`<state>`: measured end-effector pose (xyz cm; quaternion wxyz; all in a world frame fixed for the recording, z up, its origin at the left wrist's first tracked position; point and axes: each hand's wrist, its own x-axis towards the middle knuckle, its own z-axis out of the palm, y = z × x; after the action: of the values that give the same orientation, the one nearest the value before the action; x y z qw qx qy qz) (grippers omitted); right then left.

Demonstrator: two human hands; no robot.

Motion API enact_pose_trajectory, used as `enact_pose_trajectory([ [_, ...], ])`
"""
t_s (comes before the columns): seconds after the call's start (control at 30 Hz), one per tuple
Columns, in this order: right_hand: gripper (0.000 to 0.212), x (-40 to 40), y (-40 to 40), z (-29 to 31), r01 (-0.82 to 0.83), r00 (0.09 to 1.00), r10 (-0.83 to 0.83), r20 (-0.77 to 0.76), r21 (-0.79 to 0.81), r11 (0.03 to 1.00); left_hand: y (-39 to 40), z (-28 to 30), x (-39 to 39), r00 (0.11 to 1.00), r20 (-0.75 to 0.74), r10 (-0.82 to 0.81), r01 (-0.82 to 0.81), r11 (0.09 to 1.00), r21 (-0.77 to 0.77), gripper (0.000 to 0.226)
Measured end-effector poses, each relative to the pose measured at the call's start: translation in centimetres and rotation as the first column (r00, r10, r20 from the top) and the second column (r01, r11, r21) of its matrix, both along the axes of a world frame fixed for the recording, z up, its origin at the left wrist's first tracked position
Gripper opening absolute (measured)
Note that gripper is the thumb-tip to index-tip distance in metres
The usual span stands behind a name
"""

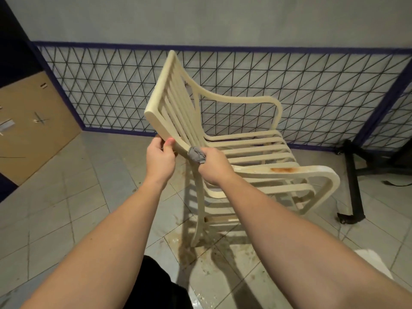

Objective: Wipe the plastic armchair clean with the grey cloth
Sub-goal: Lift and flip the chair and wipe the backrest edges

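Cream plastic armchair [223,139] stands tilted on the wet, dirty tiled floor [66,208], backrest side toward the person, front of the seat pointing toward the wire grid fence [289,90] behind it. Left hand [160,159] grips the lower corner of the chair's backrest frame, fingers curled round the edge, thumb on the near face. Right hand [214,166] is just beside it on the same frame, where backrest meets the near armrest, fingers closed round a bunched grey cloth [196,153] pressed against the plastic. Cloth mostly hidden in the fist, only a wad shows at the thumb side. Rust-brown stain [282,169] sits on the near armrest, further along from the right hand. Black metal stand [354,186] lies on the floor beyond the chair's front. Brown board [33,126] leans well off on the chair's backrest side. Muddy splashes on the tiles under the chair's legs.
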<state>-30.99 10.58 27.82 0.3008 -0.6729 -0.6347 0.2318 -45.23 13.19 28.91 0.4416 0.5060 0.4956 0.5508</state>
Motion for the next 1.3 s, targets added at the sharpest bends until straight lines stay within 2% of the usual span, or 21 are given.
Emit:
enact_pose_trajectory([
  [0.1, 0.058, -0.7, 0.8, -0.2, -0.038, 0.998, 0.039, 0.050, -0.006, 0.999, 1.3, 0.4, -1.1, 0.999, -0.047, 0.007, -0.008, 1.000, -0.019, 0.018],
  [0.2, 0.054, 0.2, 1.3, 0.1, -0.087, 0.996, 0.087, 0.017, -0.009, 0.996, 2.2, 0.9, -1.8, 0.999, -0.032, -0.041, 0.039, 0.996, -0.076, 0.015],
  [0.33, 0.046, 4.0, 1.0, 1.4, 0.047, 0.968, -0.040, -0.247, 0.023, 0.999, 2.8, 1.9, -3.0, 0.986, -0.082, -0.143, 0.134, 0.985, -0.110, 0.018],
  [0.43, 0.025, 5.6, 1.0, 2.8, 0.182, 0.889, -0.147, -0.434, 0.039, 0.983, 3.3, 2.5, -4.2, 0.976, -0.115, -0.182, 0.173, 0.981, -0.086, 0.021],
  [0.5, 0.022, 4.6, 1.6, 4.0, 0.192, 0.829, -0.154, -0.538, 0.015, 0.981, 3.5, 2.8, -4.6, 0.981, -0.081, -0.174, 0.171, 0.984, -0.045, 0.021],
  [0.53, 0.022, 3.9, 1.9, 4.7, 0.159, 0.829, -0.127, -0.545, 0.011, 0.987, 3.6, 3.1, -4.7, 0.987, -0.058, -0.150, 0.150, 0.989, -0.013, 0.024],
  [0.63, 0.026, 0.1, 3.4, 6.2, -0.011, 0.923, 0.069, -0.379, 0.154, 0.988, 4.1, 4.4, -4.7, 0.998, -0.061, -0.025, 0.033, 0.991, 0.127, 0.032],
  [0.73, 0.042, -3.3, 4.0, 4.6, -0.173, 0.968, 0.225, -0.115, 0.347, 0.922, 4.5, 5.8, -4.4, 0.988, -0.153, 0.018, 0.020, 0.970, 0.243, 0.033],
  [0.83, 0.052, -2.7, 2.8, 0.9, -0.132, 0.986, 0.160, -0.041, 0.390, 0.911, 4.5, 6.2, -4.6, 0.976, -0.214, 0.051, 0.011, 0.960, 0.281, 0.035],
  [0.9, 0.050, 0.0, 2.0, -1.0, -0.092, 0.995, 0.079, 0.055, 0.315, 0.945, 4.7, 6.1, -5.1, 0.969, -0.242, 0.038, 0.031, 0.961, 0.274, 0.033],
  [0.97, 0.048, 2.6, 1.5, -1.5, -0.077, 0.990, 0.049, 0.134, 0.217, 0.973, 4.9, 6.2, -5.7, 0.965, -0.263, 0.018, 0.054, 0.963, 0.264, 0.031],
  [1.0, 0.047, 3.3, 1.4, -1.1, -0.068, 0.990, 0.038, 0.136, 0.223, 0.972, 5.0, 6.3, -6.0, 0.961, -0.277, 0.007, 0.069, 0.962, 0.263, 0.030],
  [1.07, 0.048, 3.0, 1.8, 0.6, -0.076, 0.992, 0.033, 0.125, 0.356, 0.931, 5.0, 6.9, -6.3, 0.951, -0.307, -0.019, 0.099, 0.963, 0.249, 0.029],
  [1.13, 0.049, 0.8, 2.4, 2.6, -0.184, 0.978, 0.108, 0.176, 0.509, 0.841, 4.8, 7.5, -6.6, 0.943, -0.326, -0.063, 0.138, 0.967, 0.214, 0.029],
  [1.2, 0.047, -1.8, 3.3, 3.5, -0.364, 0.924, 0.212, 0.318, 0.566, 0.740, 4.7, 8.1, -6.9, 0.937, -0.330, -0.116, 0.182, 0.968, 0.174, 0.030],
  [1.23, 0.049, -2.7, 3.7, 3.2, -0.423, 0.893, 0.227, 0.390, 0.551, 0.719, 4.6, 8.4, -6.9, 0.934, -0.334, -0.131, 0.194, 0.968, 0.162, 0.030],
  [1.3, 0.062, -2.8, 3.5, 1.3, -0.446, 0.849, 0.205, 0.487, 0.452, 0.772, 4.5, 8.7, -7.0, 0.929, -0.347, -0.129, 0.192, 0.969, 0.154, 0.030],
])
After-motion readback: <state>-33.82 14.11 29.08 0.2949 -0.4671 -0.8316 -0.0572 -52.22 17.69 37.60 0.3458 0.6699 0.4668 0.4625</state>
